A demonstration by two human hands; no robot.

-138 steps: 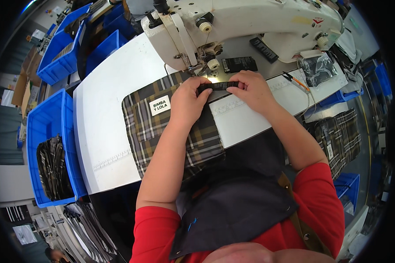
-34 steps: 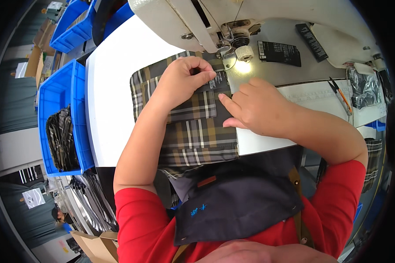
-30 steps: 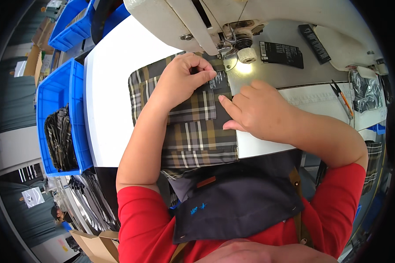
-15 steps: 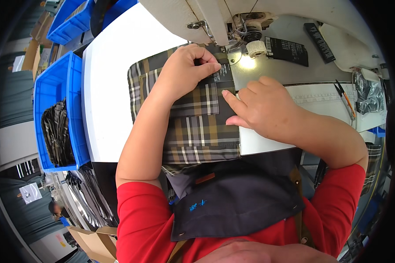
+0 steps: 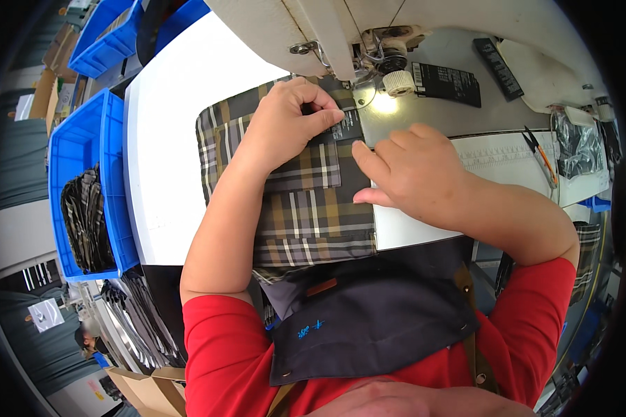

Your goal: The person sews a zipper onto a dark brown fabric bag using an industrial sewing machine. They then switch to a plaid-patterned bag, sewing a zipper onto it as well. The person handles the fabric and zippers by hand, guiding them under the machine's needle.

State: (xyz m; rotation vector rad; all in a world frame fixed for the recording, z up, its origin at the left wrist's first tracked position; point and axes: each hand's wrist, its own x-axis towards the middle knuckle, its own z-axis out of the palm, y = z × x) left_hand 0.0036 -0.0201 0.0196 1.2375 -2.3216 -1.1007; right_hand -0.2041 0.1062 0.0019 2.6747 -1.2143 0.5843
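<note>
A plaid fabric piece (image 5: 313,212) in brown, grey and white lies under the sewing machine (image 5: 327,35), its far right corner beside the needle area. Near that corner sits a small black label (image 5: 349,126) with pale print. My left hand (image 5: 285,125) rests on the cloth, thumb and forefinger pinched together at the label's left edge. By the fabric's right edge is my right hand (image 5: 414,170), thumb and forefinger stretched apart, the other fingers curled, with nothing held. Its forefinger tip lies at the dark strip of cloth below the label.
Right of the needle lie black printed labels (image 5: 446,83) and a dark narrow strip (image 5: 497,68). Thread snips (image 5: 541,156) with orange on the handle lie near a ruler scale (image 5: 497,154) and a clear plastic bag (image 5: 577,146). A blue bin (image 5: 129,208) at left holds folded plaid pieces.
The whole view has shifted slightly. Both hands keep nearly the same pose, the left pinching at the label and the right at the fabric's edge.
</note>
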